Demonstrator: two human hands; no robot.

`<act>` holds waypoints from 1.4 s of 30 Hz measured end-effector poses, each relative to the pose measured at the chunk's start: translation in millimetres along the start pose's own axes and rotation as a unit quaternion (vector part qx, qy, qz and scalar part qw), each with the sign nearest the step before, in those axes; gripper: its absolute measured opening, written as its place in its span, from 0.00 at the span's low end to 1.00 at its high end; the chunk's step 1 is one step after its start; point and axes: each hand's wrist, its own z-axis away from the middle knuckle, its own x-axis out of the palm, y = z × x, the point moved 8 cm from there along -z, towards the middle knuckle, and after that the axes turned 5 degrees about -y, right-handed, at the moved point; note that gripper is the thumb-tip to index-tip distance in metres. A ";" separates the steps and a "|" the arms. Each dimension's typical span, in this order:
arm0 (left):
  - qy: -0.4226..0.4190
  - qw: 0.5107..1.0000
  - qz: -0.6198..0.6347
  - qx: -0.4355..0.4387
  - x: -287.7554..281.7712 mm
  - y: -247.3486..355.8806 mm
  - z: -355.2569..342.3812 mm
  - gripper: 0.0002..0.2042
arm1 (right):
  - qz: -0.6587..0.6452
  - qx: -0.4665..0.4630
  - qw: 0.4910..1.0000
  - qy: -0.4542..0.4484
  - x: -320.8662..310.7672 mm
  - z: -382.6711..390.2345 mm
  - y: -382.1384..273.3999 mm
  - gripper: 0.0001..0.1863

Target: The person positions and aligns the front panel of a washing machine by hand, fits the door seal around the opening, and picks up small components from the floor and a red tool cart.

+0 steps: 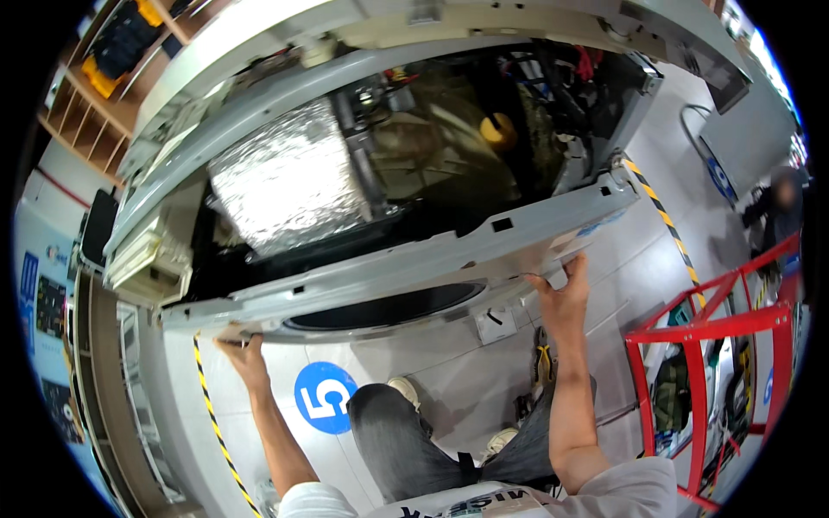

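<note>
Left-hand grip (244, 354) curls at the left end of the grey front panel (509, 269), along the open appliance's (354, 263) near edge; right-hand grip (563, 295) spreads thumb from fingers against it, toward the near right corner. Whether either clasps it, I cannot tell.

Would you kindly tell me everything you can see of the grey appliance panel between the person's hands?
The grey panel, apparently painted sheet metal, has square holes along its rim and a dark oval area below. Seen foreshortened from above, it slants up toward the picture's right, along the opened appliance's near side. The left hand touches it near one end, the right hand near the other.
</note>
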 end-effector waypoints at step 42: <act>0.017 1.000 -0.013 0.011 -15.6 -23.0 -8.0 0.30 | -0.010 0.060 0.994 -0.091 -1.7 -15.3 21.0 0.38</act>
